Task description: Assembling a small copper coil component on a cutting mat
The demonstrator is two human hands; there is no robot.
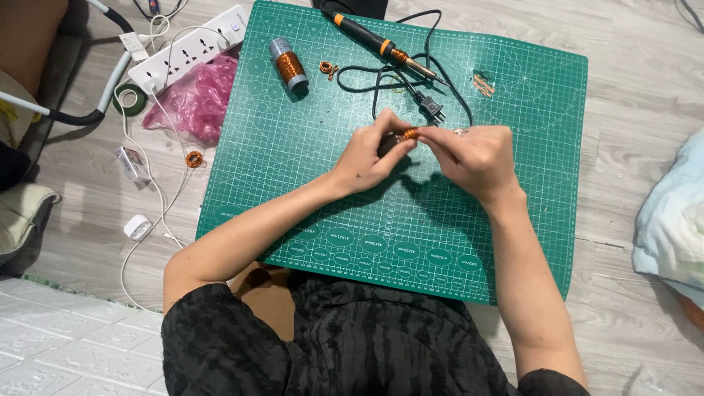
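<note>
Both hands meet above the middle of a green cutting mat [308,161]. My left hand [370,154] grips a small dark piece wound with copper wire [408,133]. My right hand [473,158] pinches the same piece from the right, fingertips touching the wire coil. Most of the piece is hidden by my fingers. A spool of copper wire [289,66] lies on the mat at the far left. A small tangle of copper wire [328,69] lies beside it.
A soldering iron [378,44] with black cord and plug [431,108] lies at the mat's far edge. Copper scraps [482,83] sit far right. Left of the mat: white power strip [187,48], pink plastic bag [194,99], green tape roll [130,99], small wire coil [193,158], white charger [137,226].
</note>
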